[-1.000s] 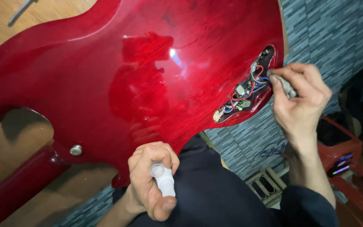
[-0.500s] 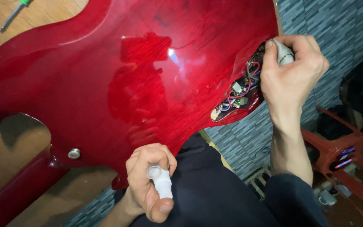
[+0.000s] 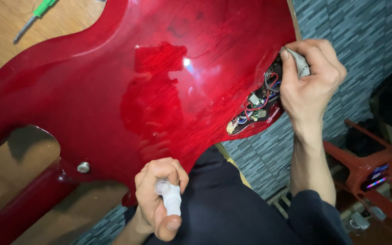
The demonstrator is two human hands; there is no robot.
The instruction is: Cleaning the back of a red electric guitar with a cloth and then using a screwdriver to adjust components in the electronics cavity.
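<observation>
Right hand [image 3: 311, 84]: closed around a small folded grey cloth [image 3: 301, 63], pressed at the upper edge of the open control cavity [image 3: 255, 106] in the back of the red guitar body [image 3: 150, 86]
Left hand [image 3: 157, 197]: closed in a fist around a small white bottle [image 3: 171, 199], held below the guitar's lower edge, over the dark trousers [image 3: 232, 204]; apart from the body
Guitar: lies back-up across the wooden table [image 3: 5, 54], its cavity end hanging out past the table over the grey tiled floor [image 3: 341, 27]
Doing it well, as I judge: keep the cloth to the cavity rim and lacquer; light pressure; stay off the coloured wires [image 3: 262, 97], which look easy to snag; bottle kept upright and clear of the electronics
Counts: one guitar; one open cavity; one cloth; one bottle; one strap button [image 3: 83, 167] near the neck joint; one green-handled screwdriver [image 3: 35, 16] lying on the table, well apart from both hands; two hands, both the person's own
Wires: several, red, blue and white; too tangled to count
</observation>
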